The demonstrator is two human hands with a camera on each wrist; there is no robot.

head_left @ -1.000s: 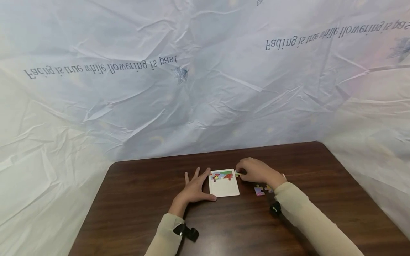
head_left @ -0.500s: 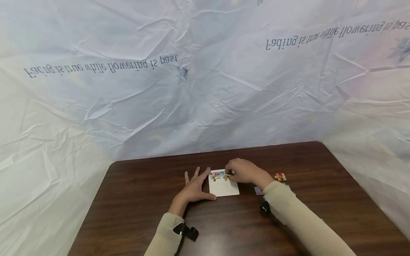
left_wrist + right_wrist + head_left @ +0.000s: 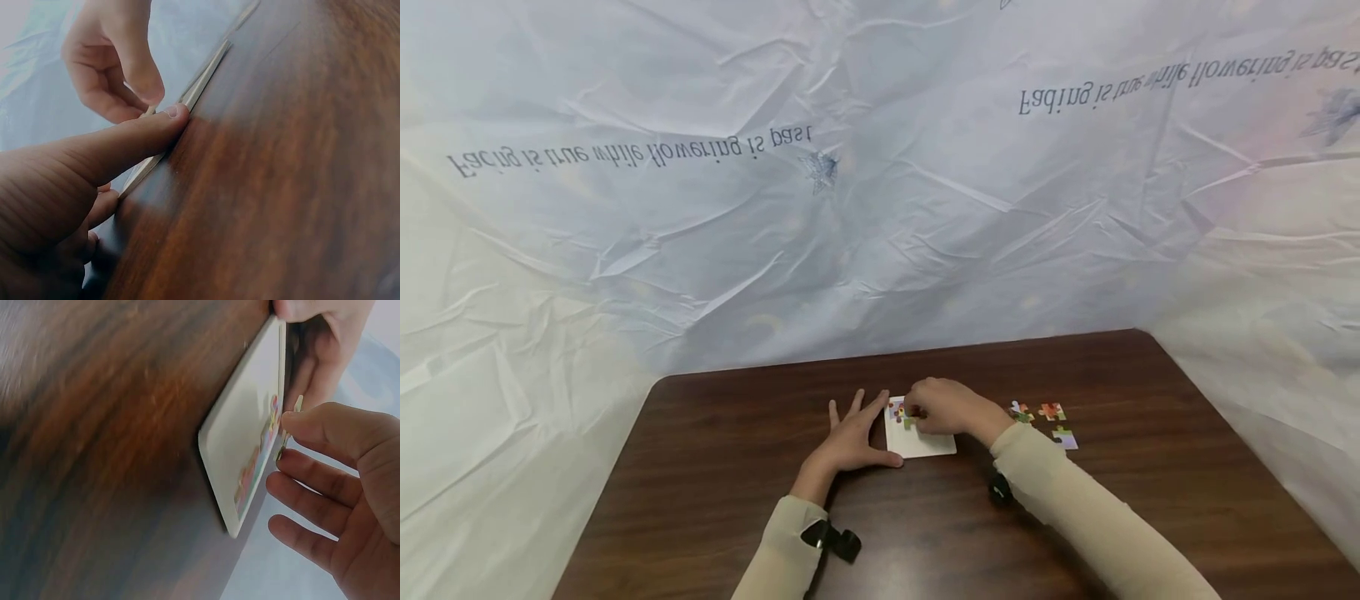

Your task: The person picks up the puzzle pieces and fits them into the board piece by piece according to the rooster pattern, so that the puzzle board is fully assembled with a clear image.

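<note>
A white puzzle board (image 3: 931,444) lies flat on the dark wooden table (image 3: 715,467), with a row of coloured pieces fitted along its far edge. My left hand (image 3: 852,432) rests flat beside the board's left side with fingers spread; its thumb (image 3: 164,122) touches the board's edge (image 3: 201,87). My right hand (image 3: 925,410) hovers over the board's far left part and pinches a small puzzle piece (image 3: 284,439) between thumb and forefinger, just above the board (image 3: 250,450). The left hand (image 3: 310,311) shows beyond the board in the right wrist view.
Three loose puzzle pieces (image 3: 1021,410), (image 3: 1051,411), (image 3: 1064,437) lie on the table to the right of the board. A crinkled white sheet with printed text (image 3: 880,208) walls in the table at the back and both sides.
My right hand has moved left from the board's right edge to over its far left part, carrying the piece. The loose pieces at the right came into view. The left hand stayed put.
</note>
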